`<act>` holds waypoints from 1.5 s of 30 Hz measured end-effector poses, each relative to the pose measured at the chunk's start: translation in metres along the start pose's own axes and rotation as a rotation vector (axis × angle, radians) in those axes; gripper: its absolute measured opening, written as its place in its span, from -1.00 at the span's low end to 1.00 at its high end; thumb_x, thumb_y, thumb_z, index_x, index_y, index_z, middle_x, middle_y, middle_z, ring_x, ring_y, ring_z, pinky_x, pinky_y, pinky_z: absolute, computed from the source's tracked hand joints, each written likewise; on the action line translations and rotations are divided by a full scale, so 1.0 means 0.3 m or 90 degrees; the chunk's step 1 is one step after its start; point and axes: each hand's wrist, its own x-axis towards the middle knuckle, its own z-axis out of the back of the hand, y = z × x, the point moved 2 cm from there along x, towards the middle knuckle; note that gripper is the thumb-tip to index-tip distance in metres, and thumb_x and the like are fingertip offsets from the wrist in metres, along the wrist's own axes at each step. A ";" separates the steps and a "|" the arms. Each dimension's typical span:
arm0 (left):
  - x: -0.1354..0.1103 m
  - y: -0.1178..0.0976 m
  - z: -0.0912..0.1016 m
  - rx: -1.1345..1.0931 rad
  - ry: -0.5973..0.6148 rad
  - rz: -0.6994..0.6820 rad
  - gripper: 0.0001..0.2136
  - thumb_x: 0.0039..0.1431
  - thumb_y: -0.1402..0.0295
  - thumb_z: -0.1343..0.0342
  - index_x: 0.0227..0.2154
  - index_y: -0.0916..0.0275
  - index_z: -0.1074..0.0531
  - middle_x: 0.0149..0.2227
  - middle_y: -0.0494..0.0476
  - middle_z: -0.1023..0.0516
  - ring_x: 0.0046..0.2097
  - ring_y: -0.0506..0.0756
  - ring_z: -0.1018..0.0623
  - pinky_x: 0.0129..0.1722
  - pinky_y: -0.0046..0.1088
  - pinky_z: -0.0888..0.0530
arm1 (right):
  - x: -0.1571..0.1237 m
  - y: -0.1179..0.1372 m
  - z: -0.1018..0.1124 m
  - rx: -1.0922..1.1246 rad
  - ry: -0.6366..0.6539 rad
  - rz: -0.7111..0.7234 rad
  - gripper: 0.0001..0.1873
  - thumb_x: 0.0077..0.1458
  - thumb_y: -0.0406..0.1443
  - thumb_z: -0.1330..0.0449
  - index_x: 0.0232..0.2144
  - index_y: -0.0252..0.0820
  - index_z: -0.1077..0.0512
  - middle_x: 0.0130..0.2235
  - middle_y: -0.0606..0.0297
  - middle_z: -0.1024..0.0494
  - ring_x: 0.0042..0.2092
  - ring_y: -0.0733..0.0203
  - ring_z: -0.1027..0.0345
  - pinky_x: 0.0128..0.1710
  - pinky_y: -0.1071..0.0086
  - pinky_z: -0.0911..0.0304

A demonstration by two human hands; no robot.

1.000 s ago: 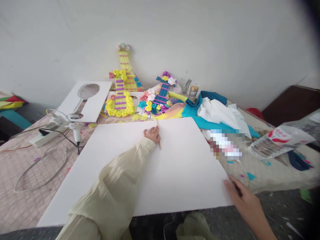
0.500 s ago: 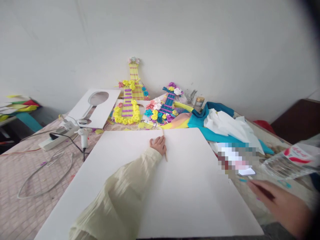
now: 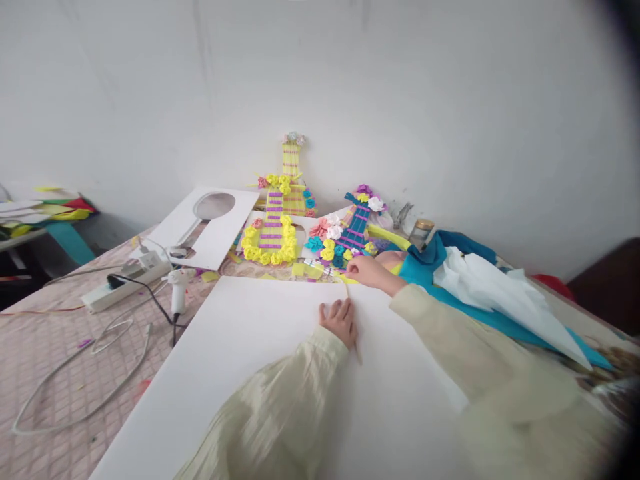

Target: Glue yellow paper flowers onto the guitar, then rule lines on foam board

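A large white board lies in front of me. My left hand rests on it with the fingers laid flat, over a thin pale strip that shows above and below the hand. What the strip is made of I cannot tell. At the board's far edge, my right hand has its fingertips drawn together close to the strip's upper end. Whatever sits between those fingertips is too small to make out.
Flower-trimmed yellow and blue woven pieces stand by the wall. To the left are a glue gun, a power strip with cords and a cut-out white board. Teal cloth, white paper and a jar are right.
My right hand has come from the lower right across to the board's far edge, its fingertips closed. The left hand stays on the strip. The whole view has shifted somewhat.
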 end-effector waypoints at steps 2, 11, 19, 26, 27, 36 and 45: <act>0.001 0.001 -0.001 -0.012 -0.004 -0.003 -0.56 0.12 0.30 0.20 0.08 0.20 -0.19 0.16 0.05 -0.17 0.14 0.20 -0.19 0.08 0.13 -0.04 | 0.095 0.013 -0.053 -0.021 0.049 -0.009 -0.85 0.12 -0.28 -0.11 -0.38 -0.30 -0.37 -0.33 0.28 -0.41 -0.28 0.27 -0.30 -0.25 0.35 -0.23; 0.005 0.008 -0.029 -0.028 -0.024 -0.009 -0.54 0.10 0.26 0.16 0.09 0.19 -0.17 0.16 0.06 -0.18 0.13 0.23 -0.20 0.06 0.17 -0.06 | 0.260 0.058 -0.219 -0.093 0.148 -0.094 -0.74 0.15 -0.23 -0.09 -0.16 -0.30 -0.33 -0.15 0.18 -0.36 -0.15 0.17 -0.29 -0.16 0.21 -0.26; 0.000 -0.004 -0.011 -0.071 -0.037 0.004 -0.55 0.08 0.29 0.14 0.07 0.23 -0.20 0.15 0.07 -0.19 0.13 0.22 -0.19 0.08 0.18 -0.03 | 0.282 0.045 -0.271 -0.036 0.128 -0.138 -0.74 0.15 -0.23 -0.09 -0.16 -0.29 -0.33 -0.13 0.17 -0.36 -0.14 0.16 -0.28 -0.14 0.19 -0.25; -0.002 -0.009 -0.005 -0.063 -0.036 0.007 -0.56 0.09 0.29 0.14 0.06 0.22 -0.21 0.15 0.05 -0.20 0.13 0.21 -0.19 0.08 0.18 -0.04 | 0.298 0.020 -0.222 0.162 -0.041 -0.158 -0.76 0.16 -0.24 -0.08 -0.17 -0.30 -0.33 -0.17 0.19 -0.37 -0.15 0.17 -0.28 -0.15 0.18 -0.24; -0.001 -0.007 -0.006 -0.063 -0.031 0.003 -0.56 0.09 0.29 0.14 0.06 0.22 -0.20 0.15 0.05 -0.20 0.13 0.21 -0.19 0.08 0.18 -0.04 | 0.299 0.014 -0.205 0.203 -0.073 -0.163 -0.75 0.17 -0.25 -0.07 -0.15 -0.30 -0.32 -0.17 0.19 -0.37 -0.16 0.18 -0.29 -0.16 0.19 -0.25; -0.003 0.001 -0.008 -0.042 -0.022 -0.013 -0.55 0.09 0.29 0.15 0.08 0.23 -0.18 0.16 0.08 -0.18 0.13 0.22 -0.19 0.06 0.18 -0.06 | 0.251 -0.024 -0.090 0.619 -0.256 -0.183 -0.75 0.22 -0.19 0.03 -0.26 -0.31 -0.27 -0.45 0.37 -0.29 -0.54 0.42 -0.16 -0.58 0.52 -0.18; 0.009 0.004 -0.003 0.012 0.002 -0.008 -0.57 0.09 0.32 0.15 0.06 0.17 -0.21 0.14 0.10 -0.22 0.13 0.22 -0.21 0.06 0.10 -0.07 | -0.123 -0.179 0.134 0.818 -0.291 -0.120 -0.82 -0.08 -0.29 -0.15 -0.37 -0.18 -0.25 -0.43 0.36 -0.30 -0.47 0.37 -0.18 -0.54 0.51 -0.12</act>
